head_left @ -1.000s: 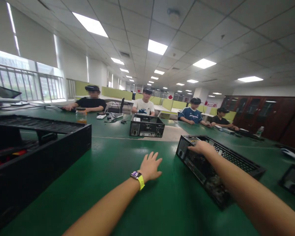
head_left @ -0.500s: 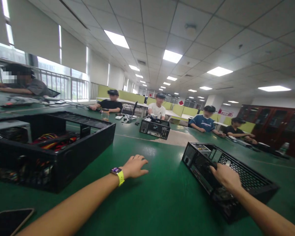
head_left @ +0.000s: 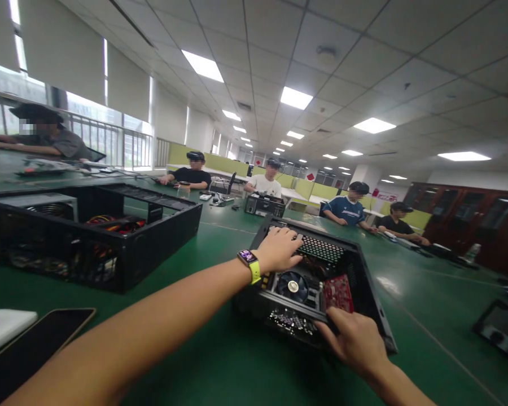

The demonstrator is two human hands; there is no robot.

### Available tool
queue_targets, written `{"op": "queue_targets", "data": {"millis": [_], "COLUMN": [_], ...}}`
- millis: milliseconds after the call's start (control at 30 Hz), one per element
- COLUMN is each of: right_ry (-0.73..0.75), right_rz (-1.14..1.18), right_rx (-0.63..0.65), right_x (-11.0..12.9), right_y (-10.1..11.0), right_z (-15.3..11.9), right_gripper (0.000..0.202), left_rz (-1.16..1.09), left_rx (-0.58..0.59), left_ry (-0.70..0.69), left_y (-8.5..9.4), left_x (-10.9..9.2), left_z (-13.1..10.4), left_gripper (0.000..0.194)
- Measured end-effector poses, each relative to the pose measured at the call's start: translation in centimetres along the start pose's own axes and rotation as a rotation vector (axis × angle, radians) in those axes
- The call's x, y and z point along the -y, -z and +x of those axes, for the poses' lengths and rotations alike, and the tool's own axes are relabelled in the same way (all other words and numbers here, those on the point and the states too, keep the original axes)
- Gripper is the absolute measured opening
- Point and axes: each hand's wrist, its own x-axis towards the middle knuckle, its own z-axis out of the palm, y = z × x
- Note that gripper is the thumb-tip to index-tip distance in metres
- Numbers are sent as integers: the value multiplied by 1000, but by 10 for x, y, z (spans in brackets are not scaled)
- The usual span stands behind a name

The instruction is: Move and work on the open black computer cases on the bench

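Green table [head_left: 220, 361]: 3 open computer cases; 2 hands [head_left: 279, 249] grip nearest case [head_left: 317, 282].

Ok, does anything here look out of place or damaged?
The open black metal computer case sits askew on the green table, side panel off, fan and red card exposed. The left hand grips its far edge, the right hand its near corner. No damage or spills visible.

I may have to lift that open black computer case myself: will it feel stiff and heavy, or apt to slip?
Probably stiff: the computer case looks like a metal frame. Likely heavy, with fan and boards inside. The left hand and right hand both grip its edges.
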Motion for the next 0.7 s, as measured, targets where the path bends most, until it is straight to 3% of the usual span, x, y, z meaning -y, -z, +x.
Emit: {"op": "queue_targets", "data": {"millis": [167,300,433,700], "right_ry": [124,174,129,136], "right_rz": [105,165,183,229], "right_rx": [-154,-216,-225,-178], "right_x": [22,30,29,13], "right_y": [17,21,19,16], "right_z": [-19,-30,-29,-6], "right_gripper": [22,18,21,20], "left_rz": [10,-34,-64,-141], "left_rx": [310,555,731,850], "left_ry": [-2,39,38,34], "left_y": [11,2,-21,-88], "left_x": [-22,-31,-40,-46], "left_z": [16,29,49,71], "left_gripper": [36,36,34,42]}}
